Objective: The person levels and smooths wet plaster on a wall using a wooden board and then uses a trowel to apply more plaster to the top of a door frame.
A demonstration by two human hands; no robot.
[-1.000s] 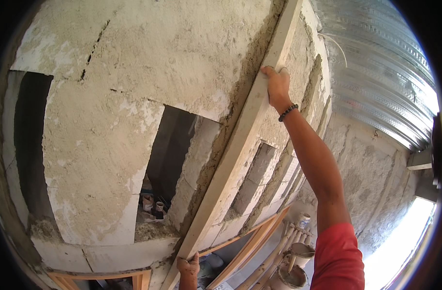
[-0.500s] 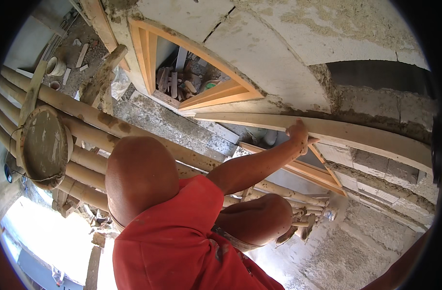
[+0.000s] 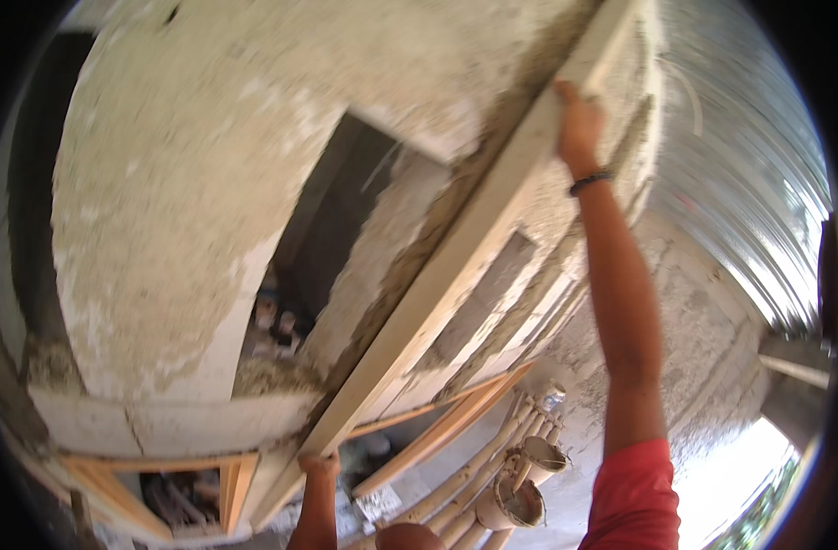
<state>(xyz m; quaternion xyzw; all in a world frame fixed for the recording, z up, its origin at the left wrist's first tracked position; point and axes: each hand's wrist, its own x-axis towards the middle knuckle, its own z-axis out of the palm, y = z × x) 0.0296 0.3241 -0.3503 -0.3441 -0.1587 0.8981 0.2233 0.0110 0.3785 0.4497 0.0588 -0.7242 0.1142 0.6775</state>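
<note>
The right hand (image 3: 579, 124) is reaching up on a fully stretched arm, fingers clamped on the upper end of the long wooden straightedge (image 3: 456, 275) lying flat against the plastered wall (image 3: 190, 211). The left hand (image 3: 318, 466) is gripping the straightedge's lower end.

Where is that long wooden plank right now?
In the head view, the long wooden plank runs diagonally against the plastered wall, right hand gripping its upper end, left hand its lower.

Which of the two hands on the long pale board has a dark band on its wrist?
The upper hand, gripping the long pale board near its top end, has a dark band on its wrist. The lower hand, at the board's bottom end, has a bare wrist.
</note>
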